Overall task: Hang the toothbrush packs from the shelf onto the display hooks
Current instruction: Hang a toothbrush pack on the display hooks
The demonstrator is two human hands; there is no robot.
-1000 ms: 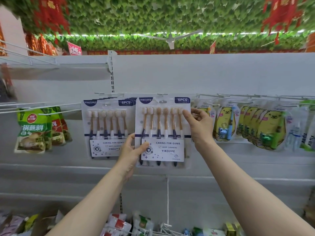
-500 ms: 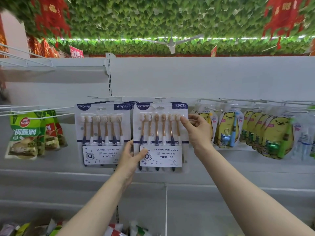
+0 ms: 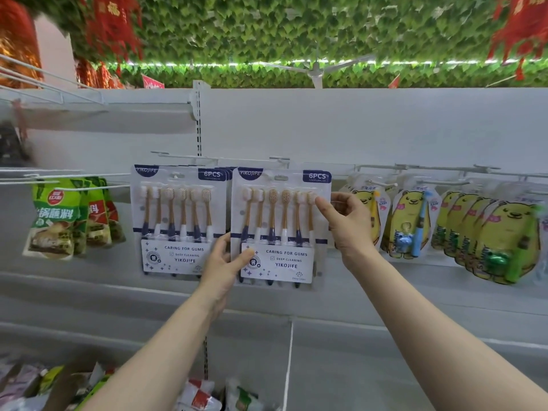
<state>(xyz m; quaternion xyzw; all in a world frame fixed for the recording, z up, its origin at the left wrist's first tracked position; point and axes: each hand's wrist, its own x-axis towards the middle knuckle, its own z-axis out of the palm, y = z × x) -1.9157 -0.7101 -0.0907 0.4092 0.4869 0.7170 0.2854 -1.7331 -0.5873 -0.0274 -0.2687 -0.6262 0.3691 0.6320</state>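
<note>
**A:** Where's the pack now?

**B:** The toothbrush pack (image 3: 281,226) is held flat against the white back panel (image 3: 385,129), just under a display hook (image 3: 279,159). I can't tell whether its hang slot is on the wire yet.

**A:** How will it handle?

**B:** It looks light to me. It's a broad card under a clear blister, stiff at the borders, slick on the plastic, and likely to buckle if squeezed mid-face. It's best held by the edges, as it is now. The left hand (image 3: 225,262) pinches the lower left edge with the thumb on the label. The right hand (image 3: 344,223) pinches the upper right edge beside the brush heads.

**A:** What crowds it?

**B:** The row of yellow bear packs (image 3: 409,221) hangs just to the right, behind the right hand. The hung stack of toothbrush packs (image 3: 178,221) sits close on the left, and the green sauce pouches (image 3: 56,218) are well apart. The smallest snag, I'd guess, is lining the slot up with the hook's tip.
</note>
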